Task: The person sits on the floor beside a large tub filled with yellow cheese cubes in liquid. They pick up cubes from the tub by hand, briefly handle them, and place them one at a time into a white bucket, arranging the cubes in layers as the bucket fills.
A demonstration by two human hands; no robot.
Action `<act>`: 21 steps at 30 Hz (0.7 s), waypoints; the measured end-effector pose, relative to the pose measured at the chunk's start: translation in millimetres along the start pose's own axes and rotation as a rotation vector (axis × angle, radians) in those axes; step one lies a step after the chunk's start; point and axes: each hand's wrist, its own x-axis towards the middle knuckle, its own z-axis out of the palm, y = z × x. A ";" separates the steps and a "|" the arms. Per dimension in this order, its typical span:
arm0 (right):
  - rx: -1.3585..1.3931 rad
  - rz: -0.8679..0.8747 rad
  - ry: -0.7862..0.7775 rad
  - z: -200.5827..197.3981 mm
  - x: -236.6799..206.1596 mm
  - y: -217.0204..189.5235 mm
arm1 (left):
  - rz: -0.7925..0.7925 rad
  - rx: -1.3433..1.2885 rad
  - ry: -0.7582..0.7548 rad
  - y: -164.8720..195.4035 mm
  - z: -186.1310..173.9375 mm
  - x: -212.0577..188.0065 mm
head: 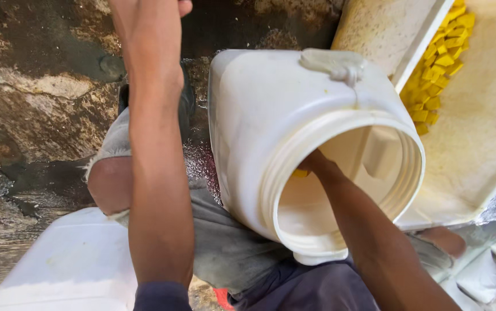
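Kid: Arms come first, close to my eyes. What is the right one doing?

Me: My right hand [317, 164] is inside the big white jar [271, 132]. The jar lies tipped on my lap, mouth toward me. My wrist rests on its ridged rim.

Kid: Are your fingers open or shut?

Me: I cannot tell. The jar wall hides them. Something small and yellow peeks out right beside them.

Kid: And the other hand?

Me: My left hand [161, 8] reaches far out, up past the picture's top edge. Only a bit of it shows, so I cannot tell about those fingers either.

Kid: What could go wrong?

Me: I think the jar could roll. Nothing that I can see holds its outside. If my arm pushes sideways, it might slide off my knees onto the wet, dirty floor [35, 109].

Kid: Anything else?

Me: The white tray [478, 173] with yellow cubes [441, 60] sits just beside the jar. A bump could knock cubes out. The jar looks slick inside too, so my grip may slip.

Kid: What's that white thing low down?

Me: Another white tub [58, 265], near my left knee.
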 end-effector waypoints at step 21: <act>-0.043 -0.110 0.021 22.4 28.3 -45.1 | 0.031 0.079 -0.124 -0.1 13.8 -5.0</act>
